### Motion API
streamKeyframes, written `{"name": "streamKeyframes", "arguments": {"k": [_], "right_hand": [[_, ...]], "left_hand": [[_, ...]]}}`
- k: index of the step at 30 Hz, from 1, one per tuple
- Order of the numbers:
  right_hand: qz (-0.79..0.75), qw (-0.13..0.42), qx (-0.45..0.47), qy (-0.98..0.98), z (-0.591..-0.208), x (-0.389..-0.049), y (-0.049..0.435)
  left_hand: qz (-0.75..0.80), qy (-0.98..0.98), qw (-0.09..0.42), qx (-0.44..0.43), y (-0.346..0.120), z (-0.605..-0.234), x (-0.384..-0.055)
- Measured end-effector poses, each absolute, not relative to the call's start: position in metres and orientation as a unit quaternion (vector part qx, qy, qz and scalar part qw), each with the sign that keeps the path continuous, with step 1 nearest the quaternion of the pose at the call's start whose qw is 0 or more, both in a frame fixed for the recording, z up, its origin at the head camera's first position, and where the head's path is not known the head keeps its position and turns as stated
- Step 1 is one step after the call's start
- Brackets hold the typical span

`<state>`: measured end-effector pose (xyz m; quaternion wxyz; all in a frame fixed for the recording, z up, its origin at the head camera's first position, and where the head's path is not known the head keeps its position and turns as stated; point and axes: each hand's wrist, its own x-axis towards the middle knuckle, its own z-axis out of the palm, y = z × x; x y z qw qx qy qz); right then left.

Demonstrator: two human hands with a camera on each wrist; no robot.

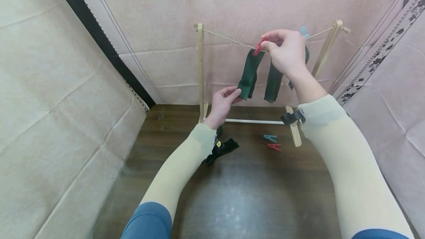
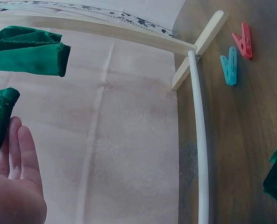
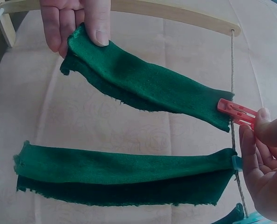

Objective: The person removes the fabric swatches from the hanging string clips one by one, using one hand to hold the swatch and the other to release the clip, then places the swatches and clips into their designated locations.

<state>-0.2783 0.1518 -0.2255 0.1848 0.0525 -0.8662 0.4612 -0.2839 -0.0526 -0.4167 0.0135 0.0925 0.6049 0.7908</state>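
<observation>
A green cloth strip (image 1: 248,73) hangs folded over the string (image 1: 229,39) of a small wooden rack. With thumb and fingers my left hand (image 1: 224,103) pinches its lower end. My right hand (image 1: 286,51) pinches a red clothespin (image 3: 236,112), whose jaws sit over the strip's top edge at the string. Beside it hangs a second green cloth strip (image 3: 124,170), held by a blue clothespin (image 3: 237,162). A third green strip (image 1: 307,55) is partly hidden behind my right hand, near another blue clothespin (image 1: 303,31).
On the dark wooden table (image 1: 225,194) lie a blue clothespin (image 1: 270,138), a red clothespin (image 1: 274,147) and dark green cloth (image 1: 225,148), partly behind my left forearm. The rack has wooden posts (image 1: 200,73) and a white lower bar (image 1: 254,121). Pale cloth walls (image 1: 159,17) surround the table.
</observation>
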Motion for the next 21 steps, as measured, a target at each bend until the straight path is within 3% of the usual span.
{"name": "streamKeyframes", "arguments": {"k": [21], "right_hand": [[0.47, 0.206, 0.046, -0.857, -0.2274, -0.2789, 0.1518]], "left_hand": [[0.792, 0.603, 0.011, 0.096, -0.0507, -0.4129, -0.284]]}}
